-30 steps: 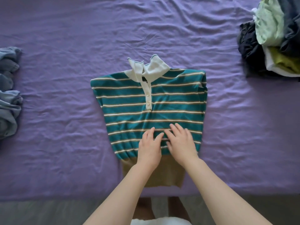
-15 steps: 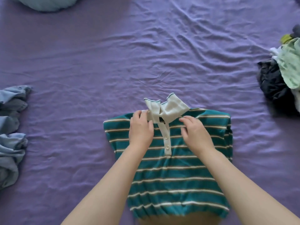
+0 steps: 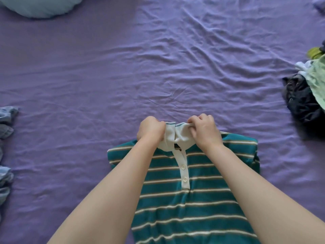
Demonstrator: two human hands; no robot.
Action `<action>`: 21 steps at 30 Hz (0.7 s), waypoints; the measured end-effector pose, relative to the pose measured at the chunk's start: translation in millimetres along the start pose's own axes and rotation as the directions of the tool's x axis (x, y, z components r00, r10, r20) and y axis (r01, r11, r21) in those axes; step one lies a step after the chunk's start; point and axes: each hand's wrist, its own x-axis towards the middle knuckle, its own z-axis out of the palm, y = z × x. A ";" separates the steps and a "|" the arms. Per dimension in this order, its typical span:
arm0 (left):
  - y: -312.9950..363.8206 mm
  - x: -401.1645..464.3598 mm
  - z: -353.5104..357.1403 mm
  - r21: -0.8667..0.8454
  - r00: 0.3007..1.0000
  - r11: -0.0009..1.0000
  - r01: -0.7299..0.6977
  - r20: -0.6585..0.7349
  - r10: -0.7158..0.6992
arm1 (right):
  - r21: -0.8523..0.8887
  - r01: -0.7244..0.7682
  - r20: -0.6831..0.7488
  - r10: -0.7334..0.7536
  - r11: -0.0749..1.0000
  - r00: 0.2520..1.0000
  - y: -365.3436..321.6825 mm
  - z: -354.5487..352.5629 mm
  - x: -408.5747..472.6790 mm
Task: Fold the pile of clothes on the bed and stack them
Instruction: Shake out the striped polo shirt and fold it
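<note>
The teal striped polo shirt [image 3: 190, 199] lies flat, front up, on the purple bed sheet [image 3: 158, 67], near its close edge. The left hand [image 3: 152, 129] and right hand [image 3: 204, 131] each grip one side of the white collar [image 3: 177, 136], fingers curled around the fabric. Unfolded clothes [image 3: 306, 95] sit far right; bluish garments [image 3: 5, 155], possibly denim, lie far left.
</note>
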 end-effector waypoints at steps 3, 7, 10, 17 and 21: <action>-7.8 -10.9 -7.3 -0.302 0.999 0.953 0.022 0.044 -0.009 | 0.101 0.049 -0.123 -0.036 0.994 0.992 9.8 -13.1 -25.3; -20.8 -27.4 -16.1 -0.604 0.985 0.781 0.156 0.155 -0.076 | 0.310 -0.019 -0.135 0.064 0.950 0.989 11.2 -24.1 -51.2; -30.2 -41.4 -17.9 -0.697 0.973 0.683 0.218 0.212 -0.093 | 0.357 -0.096 -0.201 0.177 0.929 0.964 6.5 -28.0 -59.4; -55.3 -62.2 -14.6 -0.709 0.988 0.689 0.152 0.086 -0.129 | 0.346 -0.160 -0.116 0.211 0.924 0.970 6.3 -25.3 -75.7; -65.3 -70.2 -7.6 -0.684 0.996 0.724 0.090 0.068 -0.060 | 0.276 -0.193 -0.046 0.214 0.942 0.976 10.1 -18.0 -77.0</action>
